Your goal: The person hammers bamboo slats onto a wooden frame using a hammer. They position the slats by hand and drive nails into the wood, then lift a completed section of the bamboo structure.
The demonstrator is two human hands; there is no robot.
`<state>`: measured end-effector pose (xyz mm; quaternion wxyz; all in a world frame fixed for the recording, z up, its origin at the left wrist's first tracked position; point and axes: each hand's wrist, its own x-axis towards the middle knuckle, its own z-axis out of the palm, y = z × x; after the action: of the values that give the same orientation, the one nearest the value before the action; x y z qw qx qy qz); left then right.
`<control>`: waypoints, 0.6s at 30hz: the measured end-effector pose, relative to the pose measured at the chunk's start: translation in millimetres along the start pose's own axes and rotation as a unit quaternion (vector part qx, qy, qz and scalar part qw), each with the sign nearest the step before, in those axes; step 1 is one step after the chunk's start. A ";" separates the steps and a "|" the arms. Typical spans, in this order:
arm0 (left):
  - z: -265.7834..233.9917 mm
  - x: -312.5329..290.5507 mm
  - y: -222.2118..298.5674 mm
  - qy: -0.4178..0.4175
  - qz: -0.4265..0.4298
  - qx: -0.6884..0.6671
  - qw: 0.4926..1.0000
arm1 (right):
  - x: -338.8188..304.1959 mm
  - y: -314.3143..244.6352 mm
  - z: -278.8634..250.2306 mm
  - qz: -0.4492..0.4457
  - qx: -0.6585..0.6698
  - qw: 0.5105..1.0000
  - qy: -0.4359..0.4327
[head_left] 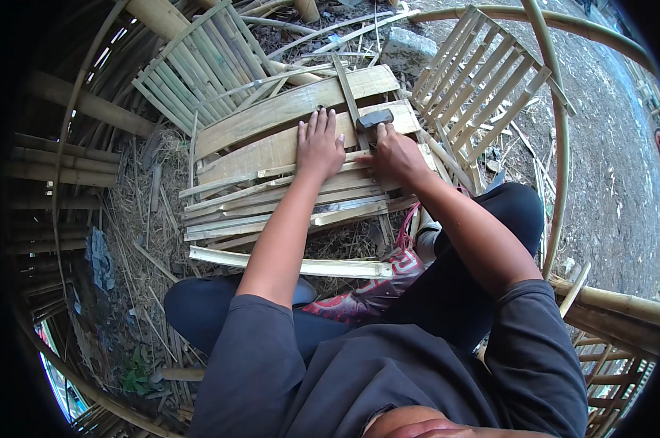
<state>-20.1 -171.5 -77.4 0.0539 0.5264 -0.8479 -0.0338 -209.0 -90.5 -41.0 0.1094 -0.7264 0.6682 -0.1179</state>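
In front of me lies a row of wide wooden boards (pixel 271 117) and narrow bamboo strips (pixel 235 214), with a crosspiece (pixel 347 93) running over the boards. My left hand (pixel 320 144) rests on the nearer wide board, palm down and fingers stretched out. A hammer (pixel 374 118) with a dark metal head is gripped in my right hand (pixel 397 157), beside the crosspiece. The fist covers most of its handle. Any nail under the right hand is hidden. One pale split-bamboo length (pixel 301 265) lies apart, nearer my legs.
Slatted bamboo panels lean at the far left (pixel 206 66) and far right (pixel 483 80). A stone block (pixel 410 50) sits beyond the boards. A curved bamboo pole (pixel 555 153) rises on the right. A red printed bag (pixel 355 301) lies between my legs. Straw and scraps litter the ground.
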 end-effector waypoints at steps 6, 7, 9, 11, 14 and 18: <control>-1.7 -1.6 0.8 -0.014 -0.008 -0.001 1.000 | 2.8 4.2 9.6 -0.054 -0.066 0.996 0.007; -1.5 -1.1 1.1 -0.013 -0.008 -0.001 1.000 | 3.3 5.0 10.3 -0.059 -0.076 0.995 0.011; -1.0 0.7 2.2 -0.012 -0.007 -0.002 1.000 | 4.5 7.5 11.5 -0.062 -0.075 0.995 0.015; -0.9 -0.4 1.1 -0.008 -0.006 -0.001 1.000 | 5.1 4.5 10.1 -0.068 -0.070 0.995 0.017; -1.1 0.3 2.1 -0.007 -0.007 -0.001 1.000 | 4.7 -0.2 1.5 -0.054 -0.026 0.998 0.030; -1.0 -3.5 -2.8 -0.002 -0.013 -0.001 1.000 | 3.5 -15.3 -12.6 0.026 0.078 0.997 0.001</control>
<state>-15.9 -169.6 -76.9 0.0525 0.5375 -0.8408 -0.0361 -198.3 -92.7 -24.1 0.1679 -0.6978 0.6759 -0.1672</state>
